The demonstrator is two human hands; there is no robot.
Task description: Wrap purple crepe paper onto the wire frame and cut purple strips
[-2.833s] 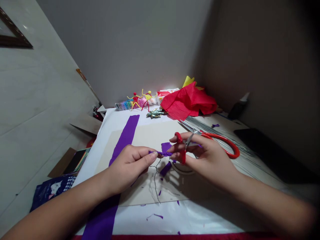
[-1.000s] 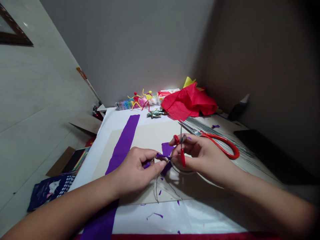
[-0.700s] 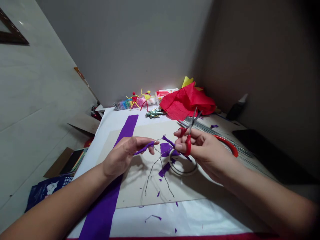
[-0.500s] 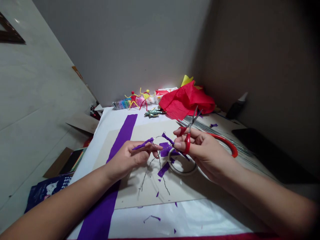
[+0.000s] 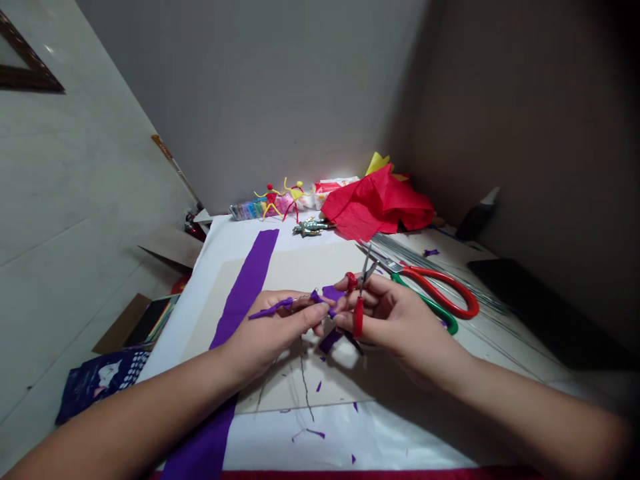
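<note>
My left hand point(image 5: 270, 337) is closed on a twisted-wire figure point(image 5: 270, 309), its arms wrapped in purple paper. Bare wire legs dangle below the fingers. My right hand point(image 5: 400, 323) has small red-handled scissors point(image 5: 359, 317) hooked on its fingers, blades pointing up. Its thumb and fingertips also pinch the purple-wrapped wire, close against my left fingertips. Cut purple paper pieces point(image 5: 330, 341) lie beneath the hands on a beige board point(image 5: 270, 393). The ring seen there earlier is mostly hidden by my right hand.
A long purple paper strip point(image 5: 250, 273) crosses the board's left side. Large scissors point(image 5: 440, 280) with red and green handles lie right, beside loose wires point(image 5: 500, 323). Behind are red crumpled paper point(image 5: 380, 203), two small wire figures point(image 5: 271, 200) and a dark bottle point(image 5: 475, 217).
Both hands have come closer together and lower, my left thumb now pressing on the wrapped wire. The small scissors dropped with my right hand, uncovering the large scissors. The view shifted slightly.
</note>
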